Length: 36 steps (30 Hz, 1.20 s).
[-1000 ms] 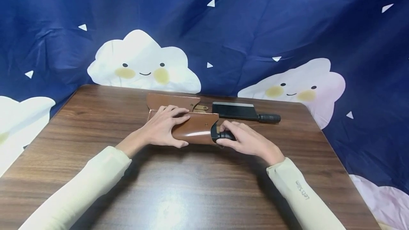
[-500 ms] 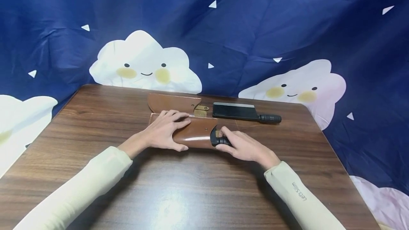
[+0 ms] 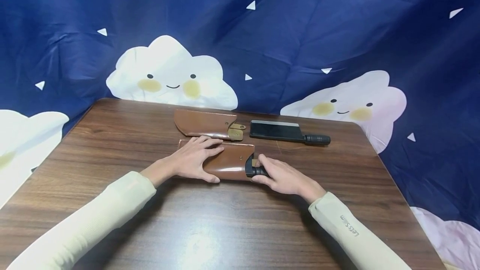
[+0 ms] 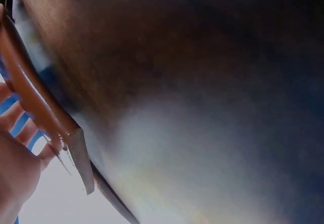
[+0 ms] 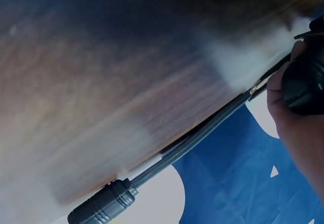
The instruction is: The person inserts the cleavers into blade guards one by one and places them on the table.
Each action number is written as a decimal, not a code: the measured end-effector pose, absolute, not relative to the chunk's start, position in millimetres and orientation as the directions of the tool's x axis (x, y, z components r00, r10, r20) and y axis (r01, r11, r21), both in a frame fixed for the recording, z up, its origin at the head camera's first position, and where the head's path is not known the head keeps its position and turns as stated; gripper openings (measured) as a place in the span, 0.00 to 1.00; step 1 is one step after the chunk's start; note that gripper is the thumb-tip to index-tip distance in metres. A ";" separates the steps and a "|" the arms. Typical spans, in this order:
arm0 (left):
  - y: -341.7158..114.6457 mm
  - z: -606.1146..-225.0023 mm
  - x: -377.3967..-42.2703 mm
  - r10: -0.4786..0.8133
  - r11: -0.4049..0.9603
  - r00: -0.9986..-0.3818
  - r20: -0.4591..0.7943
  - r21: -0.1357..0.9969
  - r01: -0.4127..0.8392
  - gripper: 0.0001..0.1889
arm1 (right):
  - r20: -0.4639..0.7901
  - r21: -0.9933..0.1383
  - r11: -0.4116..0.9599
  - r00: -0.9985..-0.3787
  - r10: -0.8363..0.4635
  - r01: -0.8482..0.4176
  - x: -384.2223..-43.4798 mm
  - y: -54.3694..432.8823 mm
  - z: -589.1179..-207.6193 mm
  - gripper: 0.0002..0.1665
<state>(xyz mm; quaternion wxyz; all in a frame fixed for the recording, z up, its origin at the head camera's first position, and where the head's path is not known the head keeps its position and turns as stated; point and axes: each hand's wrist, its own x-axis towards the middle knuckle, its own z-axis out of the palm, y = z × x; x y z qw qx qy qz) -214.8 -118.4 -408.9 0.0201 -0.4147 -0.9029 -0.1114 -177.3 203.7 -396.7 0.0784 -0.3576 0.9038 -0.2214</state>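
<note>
A brown leather knife sheath (image 3: 229,162) lies across the table, its mouth facing right. My left hand (image 3: 196,158) holds it from above, thumb along the near edge and fingers spread over the far side. Out of the mouth comes the black handle (image 3: 258,171) of a knife whose blade is hidden inside. My right hand (image 3: 284,177) grips that handle between thumb and fingers, close to the sheath. In the right wrist view the rounded handle end (image 5: 304,85) pokes out of the hand. The left wrist view shows the sheath (image 4: 38,90) edge-on against the fingers.
Just behind lies a second brown sheath (image 3: 202,124) with a tan snap strap (image 3: 237,127). To its right rests a black cleaver (image 3: 276,131) with a ribbed handle (image 3: 317,139). The wooden table (image 3: 240,228) ends at a blue cloud-print curtain (image 3: 262,32).
Both hands have drawn the held sheath and its knife toward the near side, away from the second sheath, which now shows whole. The cleaver has stayed in place.
</note>
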 end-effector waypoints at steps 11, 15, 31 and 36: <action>-115.1 -412.2 -214.5 0.743 0.649 -0.669 0.027 0.219 0.729 0.56 | 0.001 -0.474 0.624 -0.709 -0.705 -0.621 -180.8 206.2 -399.7 0.16; -115.5 -413.2 -215.8 0.741 0.658 -0.671 -0.017 0.222 0.720 0.56 | 0.009 -0.506 0.612 -0.713 -0.701 -0.608 -182.5 206.9 -400.2 0.17; -118.2 -405.1 -223.2 0.734 0.657 -0.680 0.006 0.249 0.712 0.54 | 0.037 -0.512 0.622 -0.739 -0.672 -0.592 -195.7 218.5 -391.3 0.20; -121.5 -397.4 -238.8 0.706 0.659 -0.701 0.103 0.269 0.703 0.46 | 0.093 -0.532 0.629 -0.777 -0.622 -0.567 -207.5 230.7 -389.0 0.19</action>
